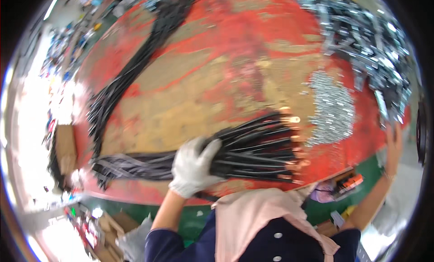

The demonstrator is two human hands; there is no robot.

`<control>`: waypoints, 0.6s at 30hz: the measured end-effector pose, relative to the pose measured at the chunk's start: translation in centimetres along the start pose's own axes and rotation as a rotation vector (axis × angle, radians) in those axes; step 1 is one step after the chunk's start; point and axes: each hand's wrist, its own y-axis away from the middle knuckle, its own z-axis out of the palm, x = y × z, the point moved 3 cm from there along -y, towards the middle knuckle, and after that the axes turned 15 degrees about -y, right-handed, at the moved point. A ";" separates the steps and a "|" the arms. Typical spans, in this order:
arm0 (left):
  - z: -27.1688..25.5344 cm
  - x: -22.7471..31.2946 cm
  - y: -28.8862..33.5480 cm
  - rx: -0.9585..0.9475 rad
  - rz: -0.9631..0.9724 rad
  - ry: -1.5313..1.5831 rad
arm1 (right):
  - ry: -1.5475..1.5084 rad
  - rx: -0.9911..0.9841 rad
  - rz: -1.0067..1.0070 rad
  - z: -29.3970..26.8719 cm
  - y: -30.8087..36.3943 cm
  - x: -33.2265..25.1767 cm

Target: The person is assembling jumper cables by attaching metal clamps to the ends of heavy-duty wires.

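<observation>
Here the bundle of black cables (253,149) lies across the near part of a worn red and tan table (203,81), its copper-coloured terminal ends (294,146) fanned out toward the right. The cables look stiff and straight there, splaying apart where nothing binds them, then trailing off left into a looser, flatter tangle. The left hand (193,167), in a white glove, is closed around the middle of the bundle, fingers curled over the top, so the step in hand seems to be gathering or squaring it up. Judging by the fan of loose ends, any further handling would call for a firm grip so that no strand slips free. The right hand (393,146), bare, reaches out to the table's far right edge; its fingers look extended, but whether it holds anything I cannot tell. Just beyond the terminals lies a heap of small silver metal parts (332,108), with a darker pile of metal brackets (361,40) behind it, and a second long run of black cables (135,67) crosses the table's left side.
</observation>
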 end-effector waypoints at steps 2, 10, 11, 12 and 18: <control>-1.9 0.7 -1.2 -0.039 -0.035 0.084 | -0.367 0.068 0.082 1.8 2.8 -1.7; -4.1 -8.7 1.0 0.226 -0.598 0.249 | -0.334 -0.110 -0.034 5.3 6.9 0.1; -4.1 -10.5 1.8 0.179 -0.625 0.226 | -0.321 -0.070 -0.022 5.8 7.3 0.1; -4.7 -11.4 2.5 0.050 -0.611 0.146 | -0.334 -0.085 0.007 6.6 7.6 0.3; -2.2 -5.5 -3.6 -0.293 -0.189 0.261 | -0.429 -0.095 0.006 10.7 9.5 -3.3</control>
